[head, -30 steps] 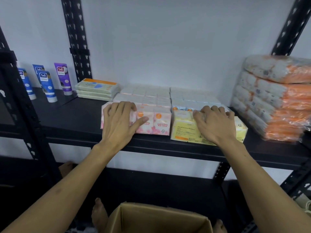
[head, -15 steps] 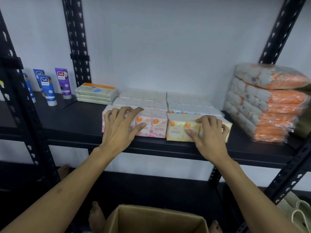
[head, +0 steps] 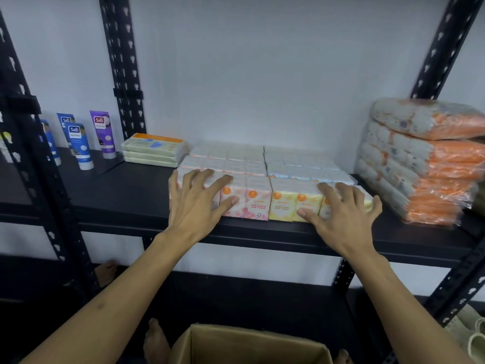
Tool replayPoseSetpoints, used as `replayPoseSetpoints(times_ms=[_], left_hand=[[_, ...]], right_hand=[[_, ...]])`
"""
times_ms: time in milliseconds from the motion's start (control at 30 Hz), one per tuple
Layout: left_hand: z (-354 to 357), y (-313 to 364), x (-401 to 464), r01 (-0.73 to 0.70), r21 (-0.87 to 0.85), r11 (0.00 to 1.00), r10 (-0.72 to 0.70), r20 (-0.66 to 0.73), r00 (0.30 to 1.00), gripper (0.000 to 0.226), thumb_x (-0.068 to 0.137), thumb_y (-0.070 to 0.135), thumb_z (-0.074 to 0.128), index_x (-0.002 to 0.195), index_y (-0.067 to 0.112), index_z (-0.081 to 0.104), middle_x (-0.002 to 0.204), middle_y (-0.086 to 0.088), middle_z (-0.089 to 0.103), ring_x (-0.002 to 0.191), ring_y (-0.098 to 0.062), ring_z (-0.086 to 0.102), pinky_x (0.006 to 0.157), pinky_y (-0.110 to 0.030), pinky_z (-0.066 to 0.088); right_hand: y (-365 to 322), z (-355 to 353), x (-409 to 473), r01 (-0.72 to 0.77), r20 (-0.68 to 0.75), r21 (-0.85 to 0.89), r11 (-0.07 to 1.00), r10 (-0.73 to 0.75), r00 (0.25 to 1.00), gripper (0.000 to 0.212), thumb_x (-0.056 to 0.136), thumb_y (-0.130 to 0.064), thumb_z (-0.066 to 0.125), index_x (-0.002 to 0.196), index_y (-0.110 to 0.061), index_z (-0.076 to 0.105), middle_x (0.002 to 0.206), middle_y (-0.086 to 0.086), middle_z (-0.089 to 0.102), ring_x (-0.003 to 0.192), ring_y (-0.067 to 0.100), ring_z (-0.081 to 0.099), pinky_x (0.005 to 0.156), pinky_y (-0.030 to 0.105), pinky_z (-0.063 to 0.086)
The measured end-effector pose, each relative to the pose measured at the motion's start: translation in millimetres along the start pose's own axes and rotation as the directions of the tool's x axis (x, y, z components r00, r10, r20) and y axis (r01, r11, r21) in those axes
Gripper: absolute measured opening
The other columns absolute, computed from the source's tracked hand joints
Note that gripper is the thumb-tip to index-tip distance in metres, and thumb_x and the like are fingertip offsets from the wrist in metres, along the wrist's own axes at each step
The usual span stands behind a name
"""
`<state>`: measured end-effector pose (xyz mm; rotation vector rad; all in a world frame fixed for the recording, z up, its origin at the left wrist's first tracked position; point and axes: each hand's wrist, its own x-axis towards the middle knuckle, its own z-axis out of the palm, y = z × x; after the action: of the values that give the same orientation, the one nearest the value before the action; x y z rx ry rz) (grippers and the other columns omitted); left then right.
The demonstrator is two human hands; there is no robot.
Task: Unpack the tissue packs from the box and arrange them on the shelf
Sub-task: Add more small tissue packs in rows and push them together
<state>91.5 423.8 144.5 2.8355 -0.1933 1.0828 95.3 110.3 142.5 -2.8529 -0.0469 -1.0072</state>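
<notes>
I am squaring the front row: left hand (head: 195, 203) spread on the pink pack (head: 245, 199), right hand (head: 341, 208) spread on the yellow pack (head: 284, 199), gripping nothing. Next I should reach to the box (head: 252, 346) below both.

One view only: head cam, wide-angle, worn by the person, facing fwd and slightly down at a black shelf (head: 126, 195) against a white wall. Close range: both forearms reach in from the bottom corners, left hand (head: 195, 203) and right hand (head: 341, 214) land near frame centre at the shelf's front edge. Shelf board runs across mid-frame, roughly level. Uprights lean outward at the left and right edges, i.e. lens distortion. Bottom edge looks down into an open cardboard box (head: 252, 345) directly below the cam, w/ a lower shelf level in between. No 2nd view, so no overlap.
</notes>
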Motion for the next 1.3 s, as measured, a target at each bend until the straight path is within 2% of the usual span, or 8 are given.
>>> replayPoseSetpoints(times_ms=[300,467,533,667,833,1067,1200,1300], left_hand=[[-16.3,-0.3,16.7,0.016,0.079,0.997,-0.033,0.219,0.975,0.064,0.092,0.079,0.028,0.148,0.049,0.041,0.16,-0.002,0.038,0.145,-0.029,0.033,0.117,-0.061,0.017],[-55.8,-19.5,52.6,0.22,-0.094,0.971,-0.183,0.3,0.936,0.079,0.087,0.087,0.012,0.154,0.049,0.029,0.168,0.0,0.018,0.151,-0.037,0.025,0.115,-0.068,0.022],[-60.9,-39.9,63.5,0.444,-0.372,0.815,-0.326,0.338,0.883,0.079,0.09,0.085,0.022,0.15,0.038,0.041,0.162,0.0,0.036,0.143,-0.032,0.039,0.114,-0.06,0.034],[-51.8,-54.0,61.6,0.725,-0.689,-0.016,-0.332,0.687,0.646,0.037,0.096,0.051,0.059,0.124,0.026,0.059,0.128,-0.007,0.069,0.113,-0.025,0.067,0.099,-0.041,0.048],[-24.2,-43.1,58.7,0.74,-0.662,-0.12,-0.487,0.689,0.537,0.021,0.096,0.028,0.06,0.115,0.02,0.063,0.104,-0.012,0.076,0.097,-0.03,0.073,0.091,-0.047,0.057],[-30.9,-58.6,68.6,0.774,-0.632,0.021,-0.345,0.722,0.599,0.035,0.1,0.035,0.056,0.133,0.022,0.057,0.119,-0.011,0.074,0.108,-0.03,0.071,0.101,-0.049,0.051],[-39.7,-44.1,76.3,0.597,-0.427,0.679,-0.361,0.514,0.778,0.079,0.094,0.072,0.044,0.16,0.032,0.024,0.166,-0.003,0.027,0.145,-0.032,0.039,0.115,-0.053,0.032],[-42.3,-12.4,65.8,0.159,-0.263,0.952,-0.036,0.419,0.907,0.102,0.074,0.099,0.027,0.159,0.045,0.013,0.17,0.005,0.007,0.154,-0.03,0.018,0.124,-0.056,0.008]], right_hand=[[-4.0,-15.8,20.3,0.016,0.169,-0.085,0.996,-0.001,0.986,0.086,0.073,-0.091,0.032,0.14,-0.04,0.047,0.143,0.003,0.049,0.134,0.03,0.04,0.105,0.061,0.026],[23.2,-50.0,51.3,-0.286,0.227,0.441,0.85,0.203,0.953,0.089,0.077,-0.086,0.051,0.143,-0.027,0.048,0.15,0.01,0.047,0.121,0.031,0.055,0.103,0.054,0.04],[40.6,-52.2,56.4,-0.477,0.366,0.636,0.606,0.308,0.878,0.091,0.074,-0.081,0.061,0.141,-0.021,0.051,0.147,0.01,0.053,0.114,0.027,0.061,0.101,0.048,0.047],[49.0,-32.9,54.3,-0.636,0.642,0.765,-0.103,0.194,0.741,0.036,0.092,-0.042,0.065,0.119,-0.019,0.068,0.117,0.009,0.074,0.106,0.024,0.072,0.094,0.043,0.053],[43.1,-13.9,53.5,-0.685,0.69,0.719,-0.112,0.231,0.686,0.042,0.086,-0.029,0.074,0.125,-0.016,0.067,0.112,0.015,0.075,0.103,0.034,0.072,0.092,0.049,0.056],[52.9,-29.8,61.4,-0.676,0.676,0.736,-0.03,0.099,0.731,0.045,0.09,-0.038,0.065,0.13,-0.018,0.064,0.125,0.012,0.07,0.109,0.028,0.071,0.09,0.044,0.052],[38.2,-44.9,61.8,-0.332,0.342,0.614,0.716,0.138,0.93,0.079,0.087,-0.069,0.059,0.154,-0.038,0.033,0.162,0.0,0.031,0.144,0.025,0.038,0.114,0.053,0.034],[10.0,-48.7,60.5,0.131,0.351,0.307,0.943,-0.24,0.905,0.102,0.072,-0.092,0.046,0.157,-0.049,0.008,0.168,-0.011,0.0,0.155,0.018,0.003,0.124,0.056,0.007]])
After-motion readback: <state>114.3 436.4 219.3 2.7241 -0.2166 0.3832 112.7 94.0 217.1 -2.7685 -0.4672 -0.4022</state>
